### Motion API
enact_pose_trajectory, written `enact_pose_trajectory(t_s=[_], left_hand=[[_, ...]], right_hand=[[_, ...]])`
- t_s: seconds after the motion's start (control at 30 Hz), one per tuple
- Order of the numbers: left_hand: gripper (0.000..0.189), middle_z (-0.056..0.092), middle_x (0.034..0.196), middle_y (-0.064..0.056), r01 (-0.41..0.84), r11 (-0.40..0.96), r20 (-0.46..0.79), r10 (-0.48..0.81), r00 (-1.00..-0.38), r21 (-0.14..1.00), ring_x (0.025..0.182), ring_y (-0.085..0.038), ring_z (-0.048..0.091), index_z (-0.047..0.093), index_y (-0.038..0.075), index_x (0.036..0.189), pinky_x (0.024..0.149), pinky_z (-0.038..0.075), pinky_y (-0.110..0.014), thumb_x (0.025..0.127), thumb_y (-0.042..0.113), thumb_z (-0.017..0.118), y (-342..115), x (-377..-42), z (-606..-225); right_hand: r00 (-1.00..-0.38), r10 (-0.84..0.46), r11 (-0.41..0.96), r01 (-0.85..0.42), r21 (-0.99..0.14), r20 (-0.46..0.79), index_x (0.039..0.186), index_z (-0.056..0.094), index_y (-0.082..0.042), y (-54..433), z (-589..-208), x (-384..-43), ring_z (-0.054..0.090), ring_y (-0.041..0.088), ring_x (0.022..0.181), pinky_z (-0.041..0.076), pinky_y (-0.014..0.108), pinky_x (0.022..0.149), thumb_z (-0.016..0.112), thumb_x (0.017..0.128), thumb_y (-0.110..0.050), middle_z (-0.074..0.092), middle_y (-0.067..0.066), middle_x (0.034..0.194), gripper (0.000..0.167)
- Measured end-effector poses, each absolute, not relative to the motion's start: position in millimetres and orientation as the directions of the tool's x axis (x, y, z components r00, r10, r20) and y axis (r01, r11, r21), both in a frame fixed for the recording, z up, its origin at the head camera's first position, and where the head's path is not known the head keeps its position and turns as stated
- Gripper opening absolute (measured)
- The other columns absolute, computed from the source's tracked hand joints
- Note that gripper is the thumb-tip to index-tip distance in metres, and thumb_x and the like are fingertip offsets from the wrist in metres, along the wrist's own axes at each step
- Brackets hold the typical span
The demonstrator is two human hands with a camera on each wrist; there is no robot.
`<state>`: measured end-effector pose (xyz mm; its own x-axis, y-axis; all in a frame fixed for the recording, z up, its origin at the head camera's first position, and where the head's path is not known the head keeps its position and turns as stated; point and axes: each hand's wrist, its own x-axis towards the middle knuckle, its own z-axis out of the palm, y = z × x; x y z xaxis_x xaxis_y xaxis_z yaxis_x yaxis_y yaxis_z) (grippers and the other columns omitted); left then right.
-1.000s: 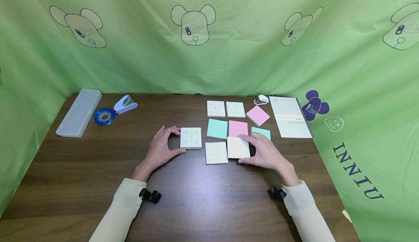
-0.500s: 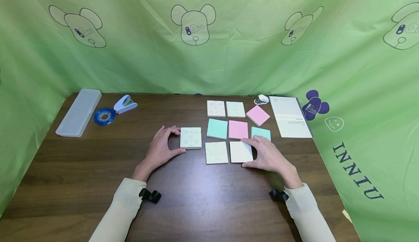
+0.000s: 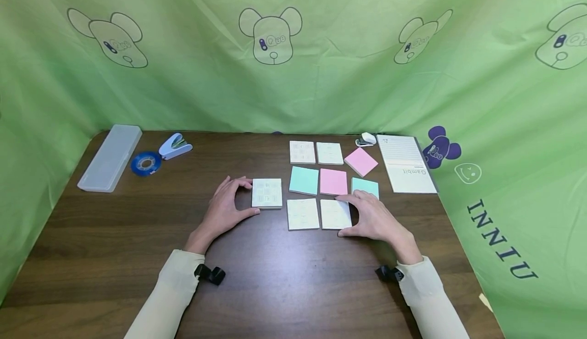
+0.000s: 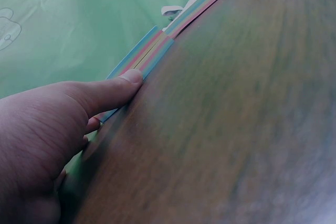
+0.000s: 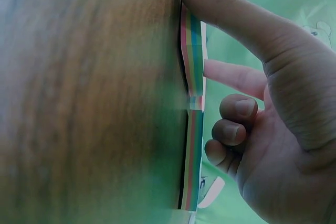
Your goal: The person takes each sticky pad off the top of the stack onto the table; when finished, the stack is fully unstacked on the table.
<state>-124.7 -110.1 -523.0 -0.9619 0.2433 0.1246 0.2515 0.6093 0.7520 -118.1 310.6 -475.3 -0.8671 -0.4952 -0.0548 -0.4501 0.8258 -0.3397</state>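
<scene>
My left hand [image 3: 224, 207] pinches a stack of sticky note pads [image 3: 267, 192] by its left side, thumb at the near edge and fingers at the far edge. In the left wrist view, the thumb lies against the stack's striped side [image 4: 140, 56], which shows a dark seam between two layers. To the right, my right hand [image 3: 373, 216] holds a white-topped sticky note pad [image 3: 335, 214] between thumb and index finger. The right wrist view shows the other fingers curled beside the palm. Another white-topped pad [image 3: 302, 214] lies just left of the held one.
Behind lie a teal pad [image 3: 303, 180], pink pads [image 3: 333, 181] [image 3: 361, 161], a partly hidden teal pad [image 3: 365, 186] and two white-topped pads [image 3: 302, 152] [image 3: 329, 153]. A notepad [image 3: 407, 165] and white stapler [image 3: 366, 139] sit right. Far left are a case [image 3: 111, 159], tape [image 3: 146, 163] and blue stapler [image 3: 176, 146].
My right hand has moved the white-topped pad down off the pink pad's front edge and toward me, then slightly left, beside the other white one. My left hand has stayed still.
</scene>
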Motion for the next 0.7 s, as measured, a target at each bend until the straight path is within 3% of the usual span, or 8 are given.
enact_pose_trajectory(t_s=[0.43,0.7], left_hand=[[0.062,0.065,0.154,-0.013,0.253,0.614,0.127,0.242,-0.962,0.748,0.155,-0.034,0.05,0.061,0.006,0.126,0.141,0.015,-0.052,0.083,0.024,0.102,-109.9,-125.1,-523.0],[0.063,0.065,0.155,-0.014,0.245,0.617,0.118,0.24,-0.964,0.748,0.156,-0.033,0.05,0.06,0.006,0.127,0.141,0.015,-0.051,0.083,0.025,0.102,-109.5,-125.5,-521.7]], right_hand=[[-0.863,-0.504,0.818,-0.465,-0.338,-0.032,0.146,0.071,-0.009,308.9,-474.9,-118.2,0.064,0.029,0.102,0.057,0.053,0.094,0.104,0.072,-0.049,0.068,0.004,0.109,0.09],[-0.858,-0.511,0.805,-0.499,-0.322,0.054,0.138,0.076,-0.01,302.9,-471.7,-120.3,0.051,0.02,0.084,0.048,0.039,0.078,0.104,0.072,-0.05,0.058,0.001,0.093,0.082]])
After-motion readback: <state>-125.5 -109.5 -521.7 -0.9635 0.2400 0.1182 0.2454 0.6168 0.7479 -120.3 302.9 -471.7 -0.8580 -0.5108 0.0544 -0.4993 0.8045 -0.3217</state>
